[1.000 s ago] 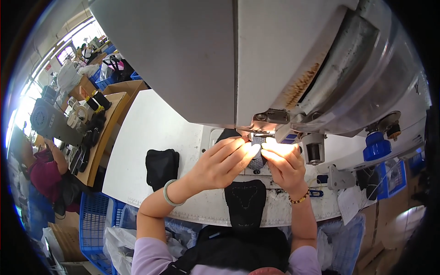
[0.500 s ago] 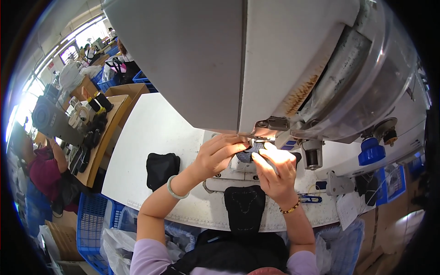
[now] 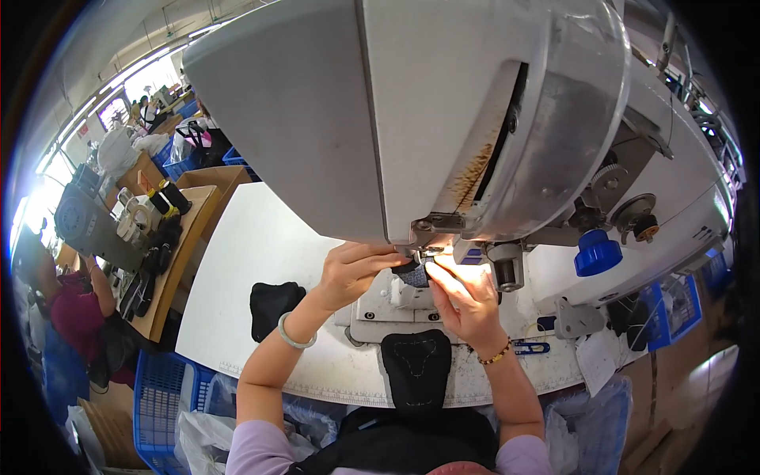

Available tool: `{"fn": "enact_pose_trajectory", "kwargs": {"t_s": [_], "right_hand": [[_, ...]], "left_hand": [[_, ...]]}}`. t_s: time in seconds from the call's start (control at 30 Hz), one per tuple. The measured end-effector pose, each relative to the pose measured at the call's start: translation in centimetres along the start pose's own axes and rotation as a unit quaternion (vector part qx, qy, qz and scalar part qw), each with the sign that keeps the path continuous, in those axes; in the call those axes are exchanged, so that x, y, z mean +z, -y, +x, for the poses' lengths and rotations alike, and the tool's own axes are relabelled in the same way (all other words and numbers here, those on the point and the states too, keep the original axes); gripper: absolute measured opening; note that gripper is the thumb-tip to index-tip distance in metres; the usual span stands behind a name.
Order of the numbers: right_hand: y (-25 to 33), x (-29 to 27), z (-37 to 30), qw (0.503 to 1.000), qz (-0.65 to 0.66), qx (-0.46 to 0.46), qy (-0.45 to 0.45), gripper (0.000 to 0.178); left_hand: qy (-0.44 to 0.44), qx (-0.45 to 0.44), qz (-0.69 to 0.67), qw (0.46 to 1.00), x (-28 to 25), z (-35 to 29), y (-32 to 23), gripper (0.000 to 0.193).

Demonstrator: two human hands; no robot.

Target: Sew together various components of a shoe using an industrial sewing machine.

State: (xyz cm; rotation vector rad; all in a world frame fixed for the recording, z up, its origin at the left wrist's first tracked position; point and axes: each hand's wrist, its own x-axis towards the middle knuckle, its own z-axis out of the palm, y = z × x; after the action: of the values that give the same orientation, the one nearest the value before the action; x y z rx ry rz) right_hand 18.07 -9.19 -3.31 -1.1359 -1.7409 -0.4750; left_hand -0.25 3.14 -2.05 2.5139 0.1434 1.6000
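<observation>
Under the head of a large white sewing machine (image 3: pixel 324 119) is a small grey-blue and black fabric piece (image 3: pixel 413 275). Its left side is pinched by the fingertips of my left hand (image 3: pixel 353 273), close to the lit needle area. From the right, my right hand (image 3: pixel 469 301) presses its thumb and fingers against the same piece. The machine head hides the needle and the far part of the fabric. A black padded piece with a stitched outline (image 3: pixel 416 370) lies at the table's front edge. Another black padded piece (image 3: pixel 275 311) rests left of my left forearm.
The white table (image 3: pixel 229 261) has a ruler strip along its front edge. Blue-handled thread snips (image 3: pixel 530 347) lie beside my right wrist. A blue knob (image 3: pixel 598 253) juts from the machine. Blue baskets (image 3: pixel 162 400) flank the table. A co-worker's dark red sleeve (image 3: pixel 73 305) shows far left.
The view has shifted, so the machine sits further left and lower in the picture. Both hands stay on the fabric piece, which shows a little differently turned between my fingers.
</observation>
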Motion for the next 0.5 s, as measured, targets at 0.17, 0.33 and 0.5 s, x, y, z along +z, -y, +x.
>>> {"fn": "enact_pose_trajectory", "kwargs": {"t_s": [0.17,0.33,0.5], "right_hand": [[0.3,0.2,-0.3,0.999,-0.03,-0.016,-0.011,0.03],[1.2,0.4,-0.3,0.996,-0.059,-0.063,-0.006,0.028],[1.3,0.4,-0.1,0.997,-0.062,-0.051,-0.022,0.03]], "left_hand": [[0.06,0.01,0.018,0.998,-1.3,1.1,-1.1,0.034],[0.12,0.026,0.06,0.991,-2.4,1.9,-2.4,0.036],[0.156,0.033,0.112,0.981,-2.7,2.2,-4.0,0.04]]}}
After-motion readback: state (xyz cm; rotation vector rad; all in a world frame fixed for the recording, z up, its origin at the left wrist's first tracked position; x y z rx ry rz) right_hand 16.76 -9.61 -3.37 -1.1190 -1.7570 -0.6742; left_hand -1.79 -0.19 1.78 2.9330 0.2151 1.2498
